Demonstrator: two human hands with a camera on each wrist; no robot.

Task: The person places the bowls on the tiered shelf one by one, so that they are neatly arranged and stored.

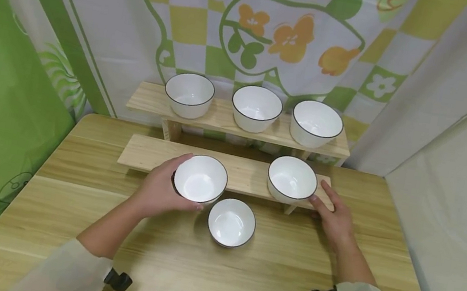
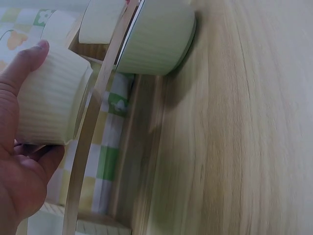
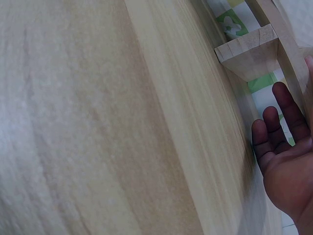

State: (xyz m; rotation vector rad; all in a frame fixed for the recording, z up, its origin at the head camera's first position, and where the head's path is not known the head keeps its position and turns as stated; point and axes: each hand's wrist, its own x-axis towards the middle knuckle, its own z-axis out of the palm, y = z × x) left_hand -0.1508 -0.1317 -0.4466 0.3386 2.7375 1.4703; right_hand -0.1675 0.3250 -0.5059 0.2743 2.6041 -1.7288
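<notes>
My left hand grips a white dark-rimmed bowl by its left side, at the front edge of the lower wooden shelf. In the left wrist view, the thumb lies along the ribbed wall of the bowl, fingers on its other side. My right hand is at the shelf's right end, thumb and a fingertip beside another white bowl standing there. Loosely extended fingers show below the shelf edge in the right wrist view; whether the thumb touches that bowl is unclear.
Three similar bowls, left, middle and right, stand along the upper shelf. Another bowl sits on the table in front of the lower shelf. A patterned curtain hangs behind.
</notes>
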